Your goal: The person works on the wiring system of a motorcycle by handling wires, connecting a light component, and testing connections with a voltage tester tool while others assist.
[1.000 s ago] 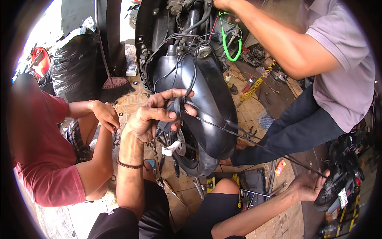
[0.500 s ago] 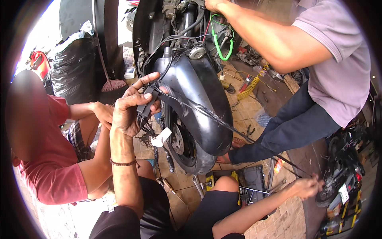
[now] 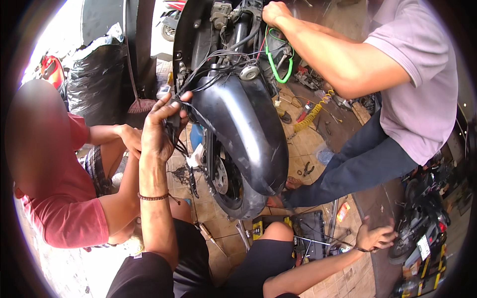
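My left hand (image 3: 158, 126) is closed around a black connector block (image 3: 173, 115) with a bundle of dark wires and a white piece (image 3: 195, 155) dangling below it, left of the black front fender (image 3: 247, 124) and wheel (image 3: 223, 185) of a motorcycle. Cables from the bundle trail over the fender toward the lower right. My right hand (image 3: 375, 236) is out at the lower right with its fingers apart, a thin black cable crossing by its wrist. An open toolbox (image 3: 310, 223) with long metal tools lies on the tiled floor (image 3: 303, 144) between my knee and that hand.
A person in red (image 3: 64, 218) sits at the left; another person in lilac (image 3: 417, 114) stands at the right, hands on the bike's green-and-red wiring. A black bag (image 3: 94, 87), broom (image 3: 140, 105), loose tools, yellow coiled hose (image 3: 313, 119) and parked motorcycle (image 3: 422, 221) surround the work.
My left hand has moved left and up with the connector bundle. My right hand has moved left and its fingers have spread; the long cable that was stretched between my hands has dropped lower.
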Action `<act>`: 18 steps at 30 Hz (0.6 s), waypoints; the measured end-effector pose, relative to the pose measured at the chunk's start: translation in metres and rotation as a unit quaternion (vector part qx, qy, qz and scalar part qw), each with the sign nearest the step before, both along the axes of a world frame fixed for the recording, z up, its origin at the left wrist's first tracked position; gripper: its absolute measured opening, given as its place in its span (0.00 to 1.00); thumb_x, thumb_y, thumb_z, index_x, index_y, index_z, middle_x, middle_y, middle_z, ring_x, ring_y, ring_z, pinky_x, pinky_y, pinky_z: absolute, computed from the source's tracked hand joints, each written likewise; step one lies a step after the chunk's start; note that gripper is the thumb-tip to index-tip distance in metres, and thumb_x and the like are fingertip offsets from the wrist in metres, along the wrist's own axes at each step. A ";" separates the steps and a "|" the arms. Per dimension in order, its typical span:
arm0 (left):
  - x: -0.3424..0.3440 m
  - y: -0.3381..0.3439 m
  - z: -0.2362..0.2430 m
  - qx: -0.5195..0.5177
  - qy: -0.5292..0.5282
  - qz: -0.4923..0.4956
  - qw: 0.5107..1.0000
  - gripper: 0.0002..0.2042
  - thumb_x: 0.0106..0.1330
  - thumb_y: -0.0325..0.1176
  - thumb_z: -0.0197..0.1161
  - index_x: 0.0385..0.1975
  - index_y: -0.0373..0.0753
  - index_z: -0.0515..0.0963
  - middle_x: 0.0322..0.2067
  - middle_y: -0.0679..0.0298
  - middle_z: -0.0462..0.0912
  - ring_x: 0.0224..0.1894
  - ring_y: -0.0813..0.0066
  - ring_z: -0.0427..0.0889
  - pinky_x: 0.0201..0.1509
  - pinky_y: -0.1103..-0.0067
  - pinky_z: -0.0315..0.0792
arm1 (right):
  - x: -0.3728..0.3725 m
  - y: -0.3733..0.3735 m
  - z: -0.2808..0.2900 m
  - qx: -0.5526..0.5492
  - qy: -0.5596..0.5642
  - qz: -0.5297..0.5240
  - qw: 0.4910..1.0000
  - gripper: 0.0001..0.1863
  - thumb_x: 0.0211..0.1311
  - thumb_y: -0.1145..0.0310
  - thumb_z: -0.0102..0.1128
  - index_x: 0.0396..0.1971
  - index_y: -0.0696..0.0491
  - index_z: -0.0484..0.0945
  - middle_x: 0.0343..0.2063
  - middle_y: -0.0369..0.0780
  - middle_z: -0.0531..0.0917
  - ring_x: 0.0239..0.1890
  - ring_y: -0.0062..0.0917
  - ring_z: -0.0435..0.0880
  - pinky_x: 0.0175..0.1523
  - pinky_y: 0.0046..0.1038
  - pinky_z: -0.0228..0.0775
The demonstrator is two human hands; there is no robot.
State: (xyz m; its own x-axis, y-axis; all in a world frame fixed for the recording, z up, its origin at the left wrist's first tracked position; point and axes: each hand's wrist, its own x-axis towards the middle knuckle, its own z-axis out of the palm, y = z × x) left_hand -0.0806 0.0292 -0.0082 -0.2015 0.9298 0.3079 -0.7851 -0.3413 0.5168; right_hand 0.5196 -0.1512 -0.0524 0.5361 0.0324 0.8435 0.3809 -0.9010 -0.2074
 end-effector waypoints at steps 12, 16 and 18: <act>0.070 -0.026 0.022 0.136 0.341 -0.113 0.923 0.43 0.68 0.26 0.76 0.79 0.36 0.56 0.66 0.41 0.79 0.46 0.70 0.90 0.54 0.76 0.83 | -0.205 0.092 0.068 -0.019 0.394 0.861 0.321 0.21 0.75 0.77 0.65 0.65 0.62 0.77 0.53 0.50 0.89 0.54 0.30 0.90 0.56 0.28 0.86; 0.094 -0.025 0.016 0.147 0.301 -0.204 0.920 0.48 0.67 0.28 0.77 0.82 0.37 0.51 0.73 0.41 0.72 0.56 0.61 0.90 0.59 0.71 0.83 | -0.297 0.131 0.038 0.187 0.423 0.827 0.320 0.21 0.74 0.78 0.65 0.64 0.60 0.76 0.56 0.47 0.86 0.57 0.24 0.86 0.55 0.28 0.86; 0.097 -0.020 0.002 0.148 0.316 -0.181 0.920 0.48 0.67 0.27 0.77 0.82 0.38 0.50 0.73 0.43 0.71 0.61 0.61 0.86 0.65 0.70 0.81 | -0.323 0.133 0.029 0.153 0.498 0.811 0.266 0.19 0.75 0.75 0.66 0.62 0.59 0.76 0.50 0.43 0.88 0.49 0.22 0.87 0.48 0.28 0.87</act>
